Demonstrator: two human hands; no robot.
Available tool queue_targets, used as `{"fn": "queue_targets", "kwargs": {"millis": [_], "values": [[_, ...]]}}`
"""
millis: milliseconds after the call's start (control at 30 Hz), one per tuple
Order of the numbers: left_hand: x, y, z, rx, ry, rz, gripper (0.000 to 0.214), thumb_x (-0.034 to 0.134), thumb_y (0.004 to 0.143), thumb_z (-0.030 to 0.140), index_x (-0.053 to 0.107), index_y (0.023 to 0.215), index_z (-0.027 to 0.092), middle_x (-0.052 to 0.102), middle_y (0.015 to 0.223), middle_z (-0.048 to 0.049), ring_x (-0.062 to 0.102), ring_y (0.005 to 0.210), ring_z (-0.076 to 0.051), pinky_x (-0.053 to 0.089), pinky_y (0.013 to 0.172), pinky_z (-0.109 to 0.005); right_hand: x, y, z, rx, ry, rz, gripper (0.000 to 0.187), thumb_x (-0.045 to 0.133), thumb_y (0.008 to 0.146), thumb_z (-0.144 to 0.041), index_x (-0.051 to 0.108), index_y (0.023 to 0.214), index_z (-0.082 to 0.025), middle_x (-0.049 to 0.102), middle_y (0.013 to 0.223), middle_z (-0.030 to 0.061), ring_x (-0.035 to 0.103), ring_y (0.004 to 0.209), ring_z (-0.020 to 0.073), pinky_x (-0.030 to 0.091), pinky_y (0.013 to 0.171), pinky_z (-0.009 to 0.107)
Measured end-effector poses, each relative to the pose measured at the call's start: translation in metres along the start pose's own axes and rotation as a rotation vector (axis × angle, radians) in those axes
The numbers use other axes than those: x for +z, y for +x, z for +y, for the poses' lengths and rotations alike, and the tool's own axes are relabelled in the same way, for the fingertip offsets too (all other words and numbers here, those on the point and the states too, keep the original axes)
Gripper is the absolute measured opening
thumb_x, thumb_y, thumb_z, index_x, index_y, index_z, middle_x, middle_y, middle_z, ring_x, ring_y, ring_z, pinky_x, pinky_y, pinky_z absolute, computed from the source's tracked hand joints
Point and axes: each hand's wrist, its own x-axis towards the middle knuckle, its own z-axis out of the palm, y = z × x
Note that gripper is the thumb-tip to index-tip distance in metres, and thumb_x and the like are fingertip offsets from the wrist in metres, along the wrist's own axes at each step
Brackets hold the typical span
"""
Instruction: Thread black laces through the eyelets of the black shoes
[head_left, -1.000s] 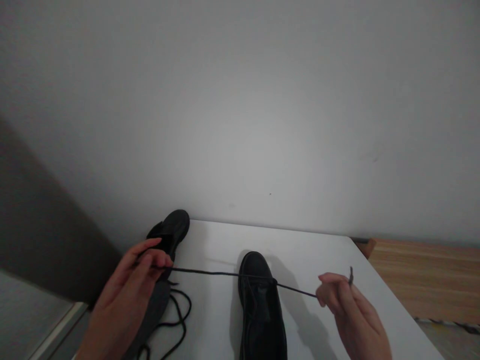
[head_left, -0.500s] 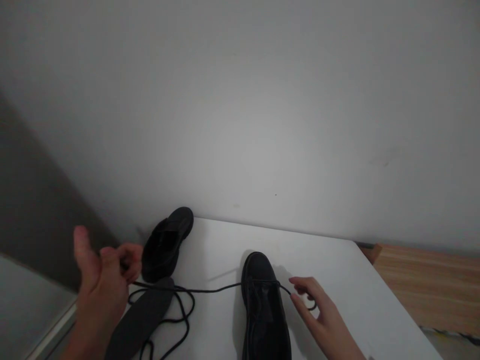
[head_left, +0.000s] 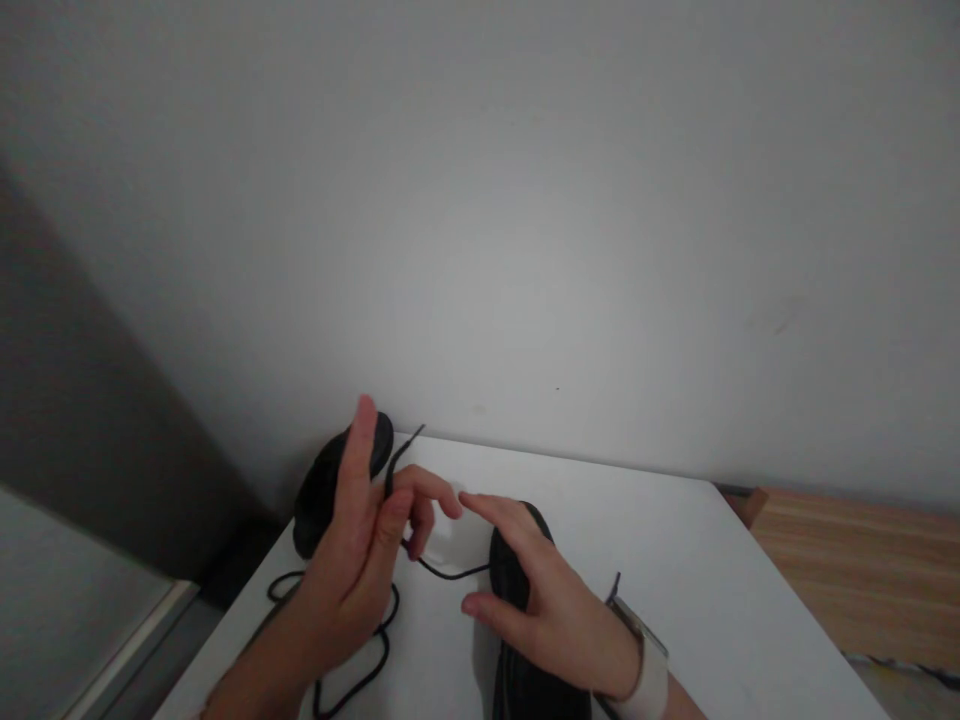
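Observation:
A black shoe (head_left: pixel 517 690) lies on the white table (head_left: pixel 675 560), toe toward the wall, mostly covered by my right hand (head_left: pixel 547 600). Its black lace (head_left: pixel 442 572) runs left into my left hand (head_left: pixel 367 550), which pinches the lace end between fingers, the tip sticking up. My right hand is spread over the shoe's toe, index finger reaching toward the left hand's fingers; it holds nothing I can see. A second black shoe (head_left: pixel 319 490) lies behind my left hand at the table's far left corner.
Loose black lace loops (head_left: pixel 352 680) lie on the table below my left hand. A grey wall rises right behind the table. A wooden surface (head_left: pixel 855 560) lies to the right. My right wrist wears a white watch (head_left: pixel 645 670).
Both hands came together over the shoe's toe. My left hand moved right with the lace end, which went from taut to slack. My right hand let go of its lace end.

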Motion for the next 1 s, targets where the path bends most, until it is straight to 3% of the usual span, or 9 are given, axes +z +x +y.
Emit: {"fn": "queue_targets", "kwargs": {"millis": [67,167,233,333,433,567,667,800,1000], "values": [[0.017,0.001,0.012,-0.018,-0.162,0.040,0.055,0.044,0.104,0.036,0.023,0.155,0.040,0.066,0.085,0.0002,0.057,0.060,-0.013,0.052,0.055,-0.025,0.004,0.011,-0.012,-0.055,0.201,-0.150,0.068,0.080,0.079,-0.031,0.048,0.138,-0.023,0.056,0.139,0.0103,0.051,0.129,0.0248,0.038,0.112,0.041],[0.019,0.009,0.020,-0.106,-0.367,0.208,0.044,0.057,0.098,0.037,0.048,0.141,0.039,0.058,0.076,0.0033,0.047,0.050,-0.009,0.042,0.042,-0.018,0.011,0.014,-0.019,-0.006,0.513,-0.361,0.040,0.071,0.085,-0.047,0.065,0.113,-0.019,0.067,0.095,0.0037,0.065,0.087,0.0171,0.052,0.084,0.030],[0.003,0.016,0.016,-0.115,-0.438,0.370,0.046,0.064,0.093,0.038,0.051,0.138,0.041,0.055,0.070,0.0052,0.037,0.044,-0.006,0.032,0.037,-0.014,0.010,0.010,-0.016,0.102,0.636,-0.424,0.040,0.057,0.093,-0.054,0.070,0.101,-0.017,0.054,0.069,-0.0030,0.051,0.058,0.0100,0.046,0.059,0.022],[-0.033,0.021,0.000,-0.161,-0.438,0.574,0.054,0.067,0.092,0.037,0.045,0.141,0.047,0.051,0.060,0.0078,0.030,0.041,-0.007,0.025,0.034,-0.012,-0.007,0.004,-0.006,0.188,0.531,-0.268,0.043,0.046,0.100,-0.051,0.071,0.097,-0.016,0.040,0.062,-0.0063,0.034,0.053,0.0090,0.031,0.049,0.021],[-0.061,0.019,-0.017,-0.230,-0.427,0.612,0.049,0.063,0.093,0.039,0.046,0.138,0.045,0.053,0.052,0.0087,0.029,0.037,-0.007,0.025,0.033,-0.012,-0.028,0.009,0.005,0.097,0.089,-0.091,0.029,0.049,0.101,-0.035,0.073,0.094,-0.020,0.054,0.080,0.0013,0.051,0.074,0.0156,0.043,0.069,0.029],[-0.067,0.014,-0.030,-0.215,-0.420,0.550,0.033,0.067,0.088,0.041,0.063,0.116,0.023,0.066,0.055,0.0027,0.031,0.037,-0.005,0.025,0.034,-0.013,-0.036,0.025,0.028,0.073,-0.306,0.103,0.019,0.058,0.093,-0.022,0.077,0.093,-0.023,0.056,0.087,0.0041,0.057,0.084,0.0212,0.046,0.078,0.036],[-0.057,0.014,-0.036,-0.234,-0.333,0.465,0.026,0.063,0.090,0.042,0.062,0.098,0.018,0.073,0.066,-0.0037,0.040,0.043,-0.008,0.031,0.038,-0.016,-0.029,0.030,0.050,0.156,-0.248,0.163,0.022,0.056,0.092,-0.018,0.074,0.104,-0.021,0.060,0.079,0.0022,0.060,0.073,0.0189,0.051,0.071,0.034],[-0.042,0.010,-0.045,-0.214,0.027,0.337,0.018,0.055,0.096,0.037,0.063,0.093,0.020,0.072,0.079,-0.0026,0.050,0.056,-0.012,0.040,0.051,-0.022,-0.014,0.012,0.059,0.180,-0.204,0.192,0.039,0.051,0.089,-0.012,0.059,0.126,-0.019,0.069,0.100,0.0065,0.067,0.089,0.0203,0.055,0.084,0.038],[0.000,-0.017,-0.070,-0.181,0.463,-0.168,0.022,0.054,0.095,0.028,0.075,0.095,0.023,0.075,0.086,-0.0043,0.068,0.082,-0.020,0.050,0.073,-0.027,0.013,-0.042,0.048,0.275,-0.526,0.277,0.011,0.071,0.082,-0.031,0.066,0.090,-0.025,0.063,0.108,0.0107,0.059,0.105,0.0352,0.046,0.090,0.059]]}}
